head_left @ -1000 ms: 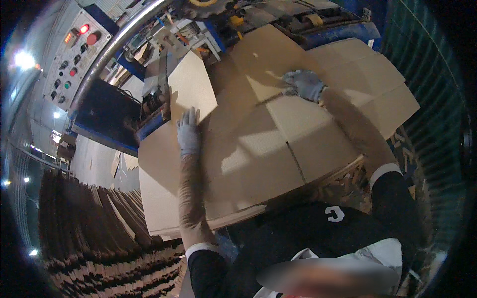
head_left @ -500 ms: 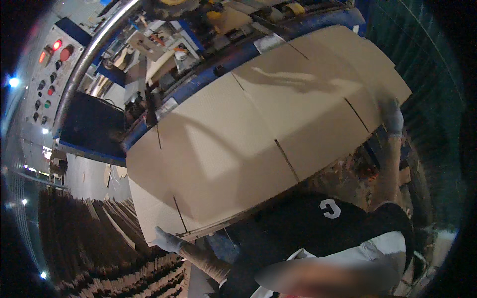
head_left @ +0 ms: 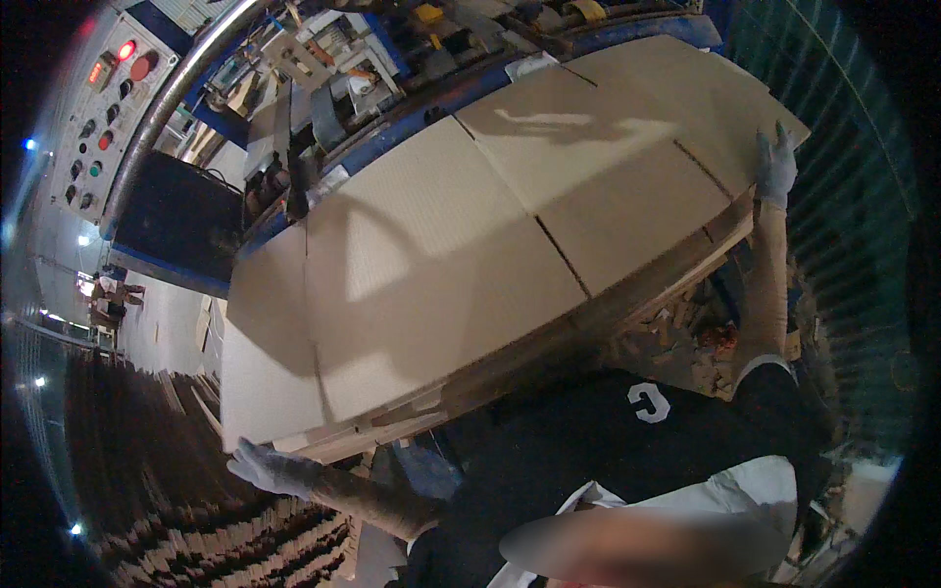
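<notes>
Head cam (L unit of a worn pair): wide fisheye, looking steeply down & fwd at close range. Cardboard sheet (head_left: 441,265) spans the ctr of the FOV, its near edge toward the wearer's black top (head_left: 559,421) at btm, its far edge toward the blue machine (head_left: 186,211) at top. Control panel (head_left: 116,125), seen obliquely, lies beyond the far L corner. Straight edges bow near rim.

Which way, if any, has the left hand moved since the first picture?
Yes: the left hand moved down and slightly left, farther from the control panel.

Matt cardboard sheet (head_left: 470,257), glossy metal rail (head_left: 198,63)
</notes>
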`<state>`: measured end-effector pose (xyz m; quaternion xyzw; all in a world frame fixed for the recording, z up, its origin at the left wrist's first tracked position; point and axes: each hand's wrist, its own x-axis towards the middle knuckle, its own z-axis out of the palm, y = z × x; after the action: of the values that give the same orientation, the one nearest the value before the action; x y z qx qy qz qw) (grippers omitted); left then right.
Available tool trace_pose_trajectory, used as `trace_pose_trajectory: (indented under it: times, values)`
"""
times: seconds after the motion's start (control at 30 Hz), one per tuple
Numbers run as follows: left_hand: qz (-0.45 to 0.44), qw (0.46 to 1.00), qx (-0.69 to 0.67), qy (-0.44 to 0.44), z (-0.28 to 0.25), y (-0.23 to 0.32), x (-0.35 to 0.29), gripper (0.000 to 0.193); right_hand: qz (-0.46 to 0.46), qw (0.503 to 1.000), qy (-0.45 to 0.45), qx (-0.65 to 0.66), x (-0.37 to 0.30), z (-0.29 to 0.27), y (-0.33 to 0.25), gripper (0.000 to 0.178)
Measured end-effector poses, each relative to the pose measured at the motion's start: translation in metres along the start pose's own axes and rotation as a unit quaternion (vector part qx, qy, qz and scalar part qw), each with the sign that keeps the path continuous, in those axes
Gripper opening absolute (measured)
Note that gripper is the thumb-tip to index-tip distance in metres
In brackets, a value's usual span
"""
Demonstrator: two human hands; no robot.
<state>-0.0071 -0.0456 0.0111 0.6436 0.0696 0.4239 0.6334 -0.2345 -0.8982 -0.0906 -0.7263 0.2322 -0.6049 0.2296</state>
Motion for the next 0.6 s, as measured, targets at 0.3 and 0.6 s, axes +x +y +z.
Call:
trace_pose_trajectory:
  times: [0.3, 0.6]
  values:
    - [-0.209, 0.956, -0.148, -0.14, 0.037, -0.009, 0.089, 0.042, 0.28, 0.957, 0.004, -0.074, 0.069, -0.033, -0.069, 0.063]
    - [-0.097, 0.955, -0.115, -0.255, 0.02, 0.016, 0.042, 0.045, 0.192, 0.955, 0.0, 0.224, 0.033, -0.033, -0.169, 0.042]
